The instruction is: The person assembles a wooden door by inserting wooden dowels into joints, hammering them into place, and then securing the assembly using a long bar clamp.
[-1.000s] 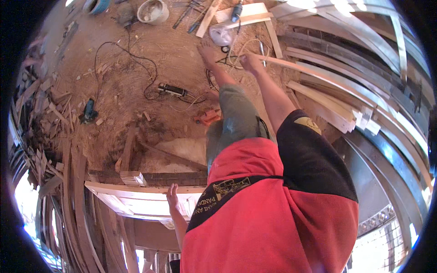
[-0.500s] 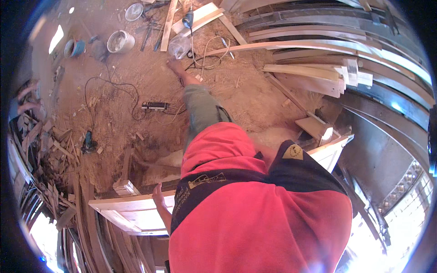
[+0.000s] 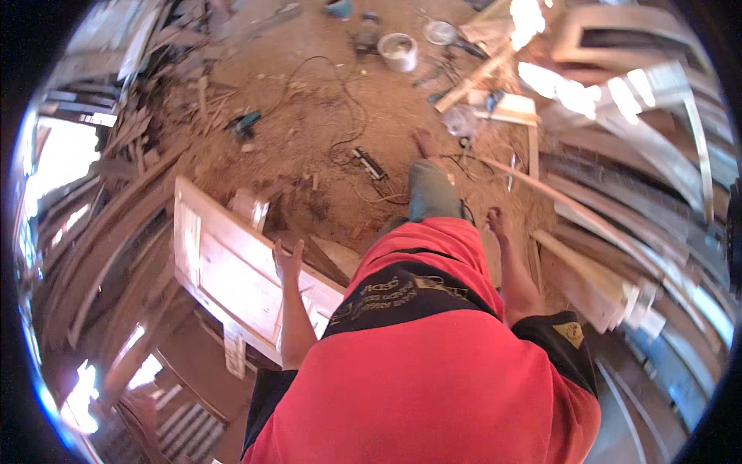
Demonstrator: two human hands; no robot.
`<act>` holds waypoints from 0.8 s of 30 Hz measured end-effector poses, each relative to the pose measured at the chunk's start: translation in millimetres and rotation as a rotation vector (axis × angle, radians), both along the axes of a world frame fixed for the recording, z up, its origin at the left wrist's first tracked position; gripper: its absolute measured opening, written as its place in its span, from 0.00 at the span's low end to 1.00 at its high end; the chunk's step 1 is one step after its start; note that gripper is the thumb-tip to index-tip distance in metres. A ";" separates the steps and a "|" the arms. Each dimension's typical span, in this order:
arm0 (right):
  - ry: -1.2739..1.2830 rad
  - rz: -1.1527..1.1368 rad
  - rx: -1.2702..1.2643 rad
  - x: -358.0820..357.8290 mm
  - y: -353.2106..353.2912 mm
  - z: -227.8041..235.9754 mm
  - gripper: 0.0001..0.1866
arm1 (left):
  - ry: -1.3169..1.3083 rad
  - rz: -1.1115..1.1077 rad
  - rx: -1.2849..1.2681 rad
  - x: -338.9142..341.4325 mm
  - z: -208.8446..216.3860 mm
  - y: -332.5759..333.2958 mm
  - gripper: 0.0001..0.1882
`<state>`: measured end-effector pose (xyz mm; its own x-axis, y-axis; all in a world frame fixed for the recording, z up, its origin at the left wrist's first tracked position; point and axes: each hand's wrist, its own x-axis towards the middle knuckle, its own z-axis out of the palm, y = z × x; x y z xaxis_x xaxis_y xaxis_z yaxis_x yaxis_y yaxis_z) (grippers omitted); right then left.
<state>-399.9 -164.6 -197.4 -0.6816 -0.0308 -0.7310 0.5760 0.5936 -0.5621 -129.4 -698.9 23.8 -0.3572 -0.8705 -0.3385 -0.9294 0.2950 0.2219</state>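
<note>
A pale wooden framed panel [image 3: 232, 267] stands at my left side, slanting, its lower right end hidden behind my body. Over its upper edge I have my left hand [image 3: 288, 259], fingers apart; whether the palm touches the wood is hard to tell. My right hand [image 3: 497, 222] hangs in the air beside my leg, its fingers loosely spread around nothing. The nearest thing to it is a long thin wooden strip [image 3: 572, 203] at the right.
Sawdust and a power strip [image 3: 369, 164] with cords lie ahead. A teal power tool [image 3: 246, 124] rests near piled offcuts [image 3: 139, 135]. A white bucket [image 3: 398, 52] stands at the far side. Stacked boards [image 3: 591, 290] fill the right.
My view has swung to the left, bringing more of the panel into sight. My right hand, hidden before, now shows beside my leg. My left hand remains by the panel.
</note>
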 end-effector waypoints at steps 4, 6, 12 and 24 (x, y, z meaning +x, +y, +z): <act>0.259 0.340 0.140 -14.2 23.6 -60.2 0.15 | 0.350 0.276 -0.311 15.0 0.1 23.1 0.47; 0.290 0.441 0.100 -29.4 17.5 -69.1 0.15 | 0.265 0.333 -0.474 39.7 -12.2 36.8 0.45; 0.251 0.728 0.015 -96.4 -61.3 -17.4 0.14 | -0.188 0.545 -0.453 56.5 -2.9 94.5 0.25; 0.480 1.008 -0.142 -307.2 -225.0 18.4 0.17 | -0.320 0.799 -0.305 -17.5 2.3 67.7 0.34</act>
<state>-707.1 -389.6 -179.0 -0.5081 -0.7889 -0.3457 -0.4253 0.5788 -0.6958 -146.8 -631.1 26.1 0.4616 -0.8865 -0.0322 -0.8861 -0.4591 -0.0633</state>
